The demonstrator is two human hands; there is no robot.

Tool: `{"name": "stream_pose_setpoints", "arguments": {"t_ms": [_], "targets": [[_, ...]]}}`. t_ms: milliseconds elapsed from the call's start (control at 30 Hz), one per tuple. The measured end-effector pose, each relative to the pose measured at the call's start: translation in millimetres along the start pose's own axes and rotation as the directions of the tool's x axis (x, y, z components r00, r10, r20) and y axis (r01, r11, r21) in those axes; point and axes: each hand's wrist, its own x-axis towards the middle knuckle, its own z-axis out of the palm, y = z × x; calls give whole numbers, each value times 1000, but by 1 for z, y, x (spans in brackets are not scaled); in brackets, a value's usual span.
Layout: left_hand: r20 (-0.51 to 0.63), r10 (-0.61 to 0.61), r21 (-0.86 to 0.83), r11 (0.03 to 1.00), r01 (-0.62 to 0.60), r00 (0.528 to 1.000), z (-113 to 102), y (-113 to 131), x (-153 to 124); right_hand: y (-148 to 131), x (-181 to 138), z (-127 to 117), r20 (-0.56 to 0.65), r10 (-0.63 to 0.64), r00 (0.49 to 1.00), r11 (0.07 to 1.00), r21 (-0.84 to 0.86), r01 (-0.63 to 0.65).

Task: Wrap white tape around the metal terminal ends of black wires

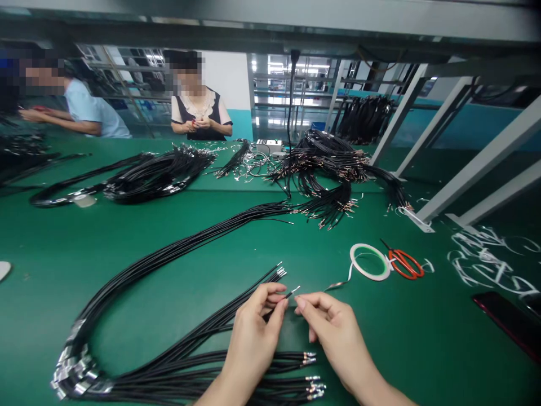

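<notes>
Between thumb and fingers, my left hand [256, 332] pinches a black cable [289, 294] near its end, and a bare silvery tip sticks out up and to the right. My right hand [340, 332] is closed in a pinch just right of that tip; whatever its fingertips hold, if anything, is too small to make out. Under and around my left hand lies a looped bundle of black cables [169, 248], bound at its left bend with shiny clear tape [78, 372]. Several cable ends with copper and silver tips [311, 388] lie below my hands.
Right of my hands lie a roll of white tape [354, 269], orange-handled scissors [406, 265], white scraps [486, 259] and a dark phone [509, 321]. More cable coils [164, 172] are on the green table [177, 287]. Metal posts [477, 160] rise at right. Two people work across the table.
</notes>
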Motion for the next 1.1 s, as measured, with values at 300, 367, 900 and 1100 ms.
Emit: {"name": "stream_pose_setpoints", "arguments": {"t_ms": [300,367,900,1100], "targets": [[-19,160,169,973,-154,987,3,-2,-5,3,2,3,11,34,999,999,-4,-34],[-10,190,201,962,-184,982,2,-3,-6,3,3,2,10,36,999,999,-13,-36],[45,337,330,883,-333,940,3,-2,-7,0,6,-1,22,74,997,997,-25,-73],[120,375,360,847,-392,919,0,-2,-7,-4,8,-3,36,84,996,996,-27,-83]]}}
